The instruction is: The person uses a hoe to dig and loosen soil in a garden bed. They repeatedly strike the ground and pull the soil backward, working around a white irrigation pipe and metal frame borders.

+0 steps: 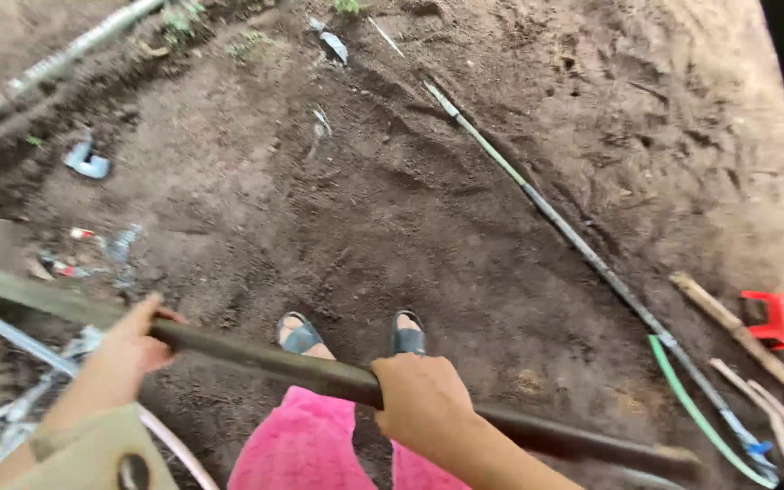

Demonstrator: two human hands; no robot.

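Right hand (421,395) fisted over dark pole (265,357), left hand (129,349) gripping higher up

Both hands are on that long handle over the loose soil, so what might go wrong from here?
1. The feet wear open sandals right beneath the handle; a low swing might strike the toes.
2. The long pole and sticks lying on the soil could trip a step to the right.
3. The left hand looks only loosely wrapped, so the handle may twist.

An outdoor garden or yard plot is shown. Bare, loosened dark soil (392,200) is seen throughout, with sparse weeds (179,18), a long pole (573,240), a green hose (691,404) and scattered litter (88,161).
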